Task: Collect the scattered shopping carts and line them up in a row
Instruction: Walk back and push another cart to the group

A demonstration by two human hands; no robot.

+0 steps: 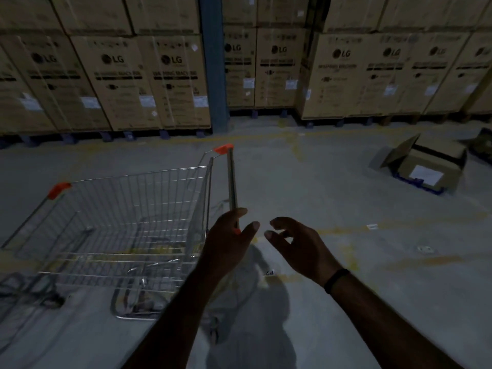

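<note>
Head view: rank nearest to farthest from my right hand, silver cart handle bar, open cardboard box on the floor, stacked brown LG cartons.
1. Silver cart handle bar, left.
2. Open cardboard box, floor right.
3. Stacked brown LG cartons, back wall.

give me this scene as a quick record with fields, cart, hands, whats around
cart: one wire shopping cart, upright on the concrete floor
handle: handle, orange end caps
left hand: left hand at handle's near end, bar between thumb and fingers; grip unclear
right hand: right hand free, fingers loosely curled
behind: stacked cardboard boxes
right: opened box
</note>
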